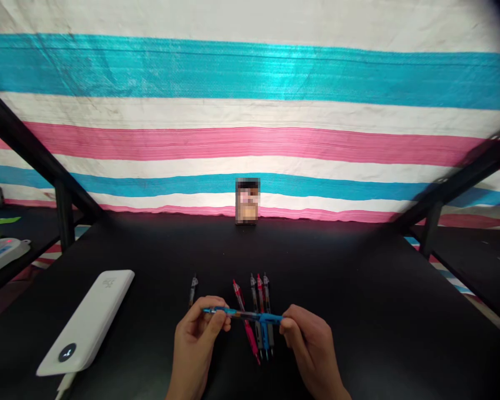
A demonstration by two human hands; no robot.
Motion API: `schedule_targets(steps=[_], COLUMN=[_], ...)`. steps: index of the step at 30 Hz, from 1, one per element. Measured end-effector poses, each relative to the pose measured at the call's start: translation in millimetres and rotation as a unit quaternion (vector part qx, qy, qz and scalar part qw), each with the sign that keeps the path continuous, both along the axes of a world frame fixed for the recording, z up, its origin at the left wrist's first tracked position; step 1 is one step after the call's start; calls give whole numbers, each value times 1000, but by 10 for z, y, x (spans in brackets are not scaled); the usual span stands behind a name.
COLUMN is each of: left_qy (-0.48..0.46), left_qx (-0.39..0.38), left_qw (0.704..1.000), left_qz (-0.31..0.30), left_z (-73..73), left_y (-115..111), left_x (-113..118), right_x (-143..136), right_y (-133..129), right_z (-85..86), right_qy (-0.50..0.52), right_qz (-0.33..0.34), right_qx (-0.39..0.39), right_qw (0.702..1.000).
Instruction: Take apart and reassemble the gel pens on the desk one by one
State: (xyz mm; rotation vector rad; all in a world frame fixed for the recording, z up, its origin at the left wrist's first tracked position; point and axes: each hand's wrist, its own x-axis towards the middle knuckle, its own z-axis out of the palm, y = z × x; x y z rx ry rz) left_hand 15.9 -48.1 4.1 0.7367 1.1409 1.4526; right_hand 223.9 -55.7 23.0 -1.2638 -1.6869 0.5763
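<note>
A blue pen (245,315) with a clear middle section is held level above the black table, one end in each hand. My left hand (204,328) pinches its left end between thumb and fingers. At the other end, the fingertips of my right hand (306,333) are closed on the blue tip. Beneath it lie several pens side by side, among them a pink pen (250,337) slanting to the left and a grey pen (267,289). Another dark clear pen (193,289) lies apart, partly hidden behind my left hand.
On the left of the black table (158,244) lies a white power bank (87,322) with a cable at its near end. A small blurred picture (248,203) stands at the back edge. Black frame bars (437,189) slope along both sides, before a striped sheet (250,72).
</note>
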Motion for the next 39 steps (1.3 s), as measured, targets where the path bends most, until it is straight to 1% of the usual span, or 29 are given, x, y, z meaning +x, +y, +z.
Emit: schedule_targets(steps=[3,5,8,12,16,21,25,29,32,35,39], left_qy=[-12,-13,-19,-23,-25,-29,-26,-16,-11,0,21], left_qx=[-10,-12,-8,-8,-7,-14,-11,-15,-14,-10,11], left_qw=[1000,1000,1000,1000,1000,999,1000,1000,1000,1000,1000], left_qz=[9,13,6,2,-5,6,6,18,25,12,-6], left_z=[30,32,22,26,24,-3,9,54,70,45,8], left_y=[20,29,25,11,17,36,43,48,56,63,76], left_x=[11,8,-3,-20,-46,-53,-33,-19,-23,-33,-41], right_x=[20,36,53,65,75,87,73,68,75,60,-17], right_y=[-3,-10,-19,-16,-10,-9,3,27,42,38,5], right_z=[-31,-56,-60,-28,-46,-36,-20,-1,4,-8,-44], right_qy=[33,43,18,-4,7,-11,-13,-28,-40,-72,-84], right_qz=[35,30,6,41,0,57,36,61,75,86,62], right_qx=[-37,-45,-31,-37,7,-13,13,7,19,24,-3], right_qw=[998,998,999,998,1000,998,999,998,996,993,995])
